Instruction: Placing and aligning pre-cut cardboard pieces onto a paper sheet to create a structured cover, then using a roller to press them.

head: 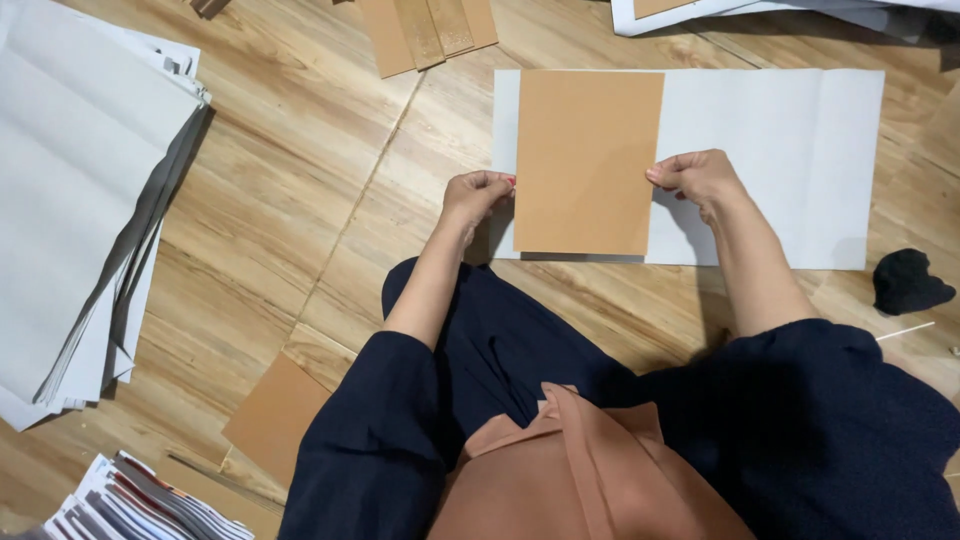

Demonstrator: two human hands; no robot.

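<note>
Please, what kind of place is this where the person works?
Probably a small workshop for hand paper or book-cover work, done on a wooden floor. Signs: a tall stack of white sheets, brown card held over a white sheet, and spare brown boards.

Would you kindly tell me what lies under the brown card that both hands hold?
Under the brown card lies a white sheet on the wooden floor; the sheet's covered part is hidden.

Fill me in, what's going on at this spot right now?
A person sitting on the wooden floor holds a tan cardboard rectangle by its side edges, left hand on the left edge, right hand on the right. It lies over the left part of a white creased sheet. A stack of white sheets sits to the left, another tan piece near the knee.
</note>
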